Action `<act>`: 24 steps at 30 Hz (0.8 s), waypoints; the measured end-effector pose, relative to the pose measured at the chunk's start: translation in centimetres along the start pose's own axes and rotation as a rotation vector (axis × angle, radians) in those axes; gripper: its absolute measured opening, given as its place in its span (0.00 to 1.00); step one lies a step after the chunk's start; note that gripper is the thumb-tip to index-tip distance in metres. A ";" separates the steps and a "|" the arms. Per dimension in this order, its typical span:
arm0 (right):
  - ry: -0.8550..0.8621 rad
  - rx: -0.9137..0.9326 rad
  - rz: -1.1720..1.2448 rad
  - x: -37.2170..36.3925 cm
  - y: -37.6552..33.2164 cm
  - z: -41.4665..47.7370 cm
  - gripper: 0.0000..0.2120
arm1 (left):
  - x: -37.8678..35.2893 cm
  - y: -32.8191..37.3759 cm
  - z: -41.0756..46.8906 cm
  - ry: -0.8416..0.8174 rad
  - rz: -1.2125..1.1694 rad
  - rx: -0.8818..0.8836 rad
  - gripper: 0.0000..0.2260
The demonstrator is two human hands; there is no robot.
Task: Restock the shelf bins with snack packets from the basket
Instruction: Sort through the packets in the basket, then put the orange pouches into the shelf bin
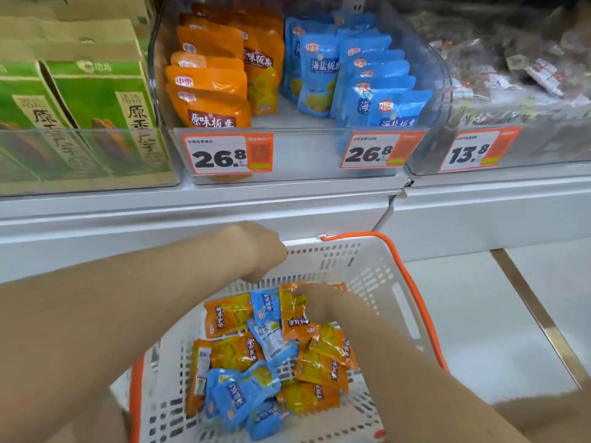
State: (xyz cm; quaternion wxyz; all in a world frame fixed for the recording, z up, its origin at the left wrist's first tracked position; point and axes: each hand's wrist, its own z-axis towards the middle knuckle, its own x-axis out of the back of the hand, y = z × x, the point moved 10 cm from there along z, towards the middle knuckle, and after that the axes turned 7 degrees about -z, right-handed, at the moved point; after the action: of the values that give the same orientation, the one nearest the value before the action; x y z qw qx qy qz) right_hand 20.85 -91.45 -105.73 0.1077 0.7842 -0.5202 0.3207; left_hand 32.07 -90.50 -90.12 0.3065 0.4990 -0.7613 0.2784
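Note:
A white basket with orange handles stands on the floor below the shelf, holding several orange and blue snack packets. My left hand grips the basket's far rim. My right hand is down inside the basket, pinching an orange packet near the far wall. Blue packets lie at the near side. Above, a clear shelf bin holds orange packets on its left and blue packets on its right.
Green boxes fill the bin to the left. A bin of dark wrapped snacks sits to the right. Price tags reading 26.8, 26.8 and 13.8 hang on the bin fronts. A white ledge runs below the bins; tiled floor lies at right.

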 end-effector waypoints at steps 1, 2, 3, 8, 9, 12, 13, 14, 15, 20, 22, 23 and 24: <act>-0.033 0.000 0.008 -0.6 -0.2 0.4 0.34 | 0.1 -0.2 0.2 0.009 0.001 0.002 0.15; -0.077 -0.006 0.003 -1.5 -0.3 0.7 0.35 | 0.2 -0.3 0.4 0.014 0.004 0.005 0.15; -0.118 -0.005 -0.018 -2.3 -0.5 1.0 0.35 | 0.2 -0.4 0.6 0.014 0.003 0.007 0.14; -0.136 -0.082 -0.115 -5.0 -1.7 1.5 0.29 | -0.6 -0.4 1.5 -0.014 -0.003 -0.003 0.14; -0.104 -0.096 -0.120 -5.1 -1.7 1.9 0.28 | -0.6 -0.4 1.6 -0.014 -0.008 -0.006 0.14; 0.021 -0.138 -0.054 -4.3 -1.4 2.7 0.26 | -0.5 -0.6 1.6 -0.009 -0.004 -0.005 0.15; 0.085 -0.144 -0.018 -3.7 -1.2 2.8 0.24 | -0.4 -0.8 1.5 -0.008 -0.008 0.000 0.15; 0.141 -0.148 0.017 -3.0 -1.0 2.8 0.22 | -0.3 -0.9 1.4 -0.006 -0.013 0.007 0.15; 0.188 -0.137 0.054 -2.4 -0.8 2.9 0.22 | -0.2 -1.0 1.4 -0.003 -0.017 0.013 0.15; 0.348 -0.047 0.180 0.3 -0.7 1.0 0.26 | 0.3 -1.4 0.7 -0.004 -0.043 0.037 0.17; 0.434 -0.011 0.280 1.5 -0.4 -0.1 0.23 | 0.5 -1.5 0.3 -0.018 -0.064 0.054 0.18; 0.476 0.014 0.355 2.4 -0.2 -0.8 0.20 | 0.6 -1.5 0.0 -0.035 -0.074 0.066 0.19; 0.512 0.032 0.420 3.3 -0.2 -1.5 0.18 | 0.7 -1.5 -0.4 -0.055 -0.084 0.078 0.21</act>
State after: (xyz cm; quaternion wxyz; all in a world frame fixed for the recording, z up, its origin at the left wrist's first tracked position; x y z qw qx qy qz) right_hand 21.27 -93.04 -102.51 0.1544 0.5552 -0.6214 0.5307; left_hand 33.36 -91.15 -89.22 0.2769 0.5496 -0.7364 0.2810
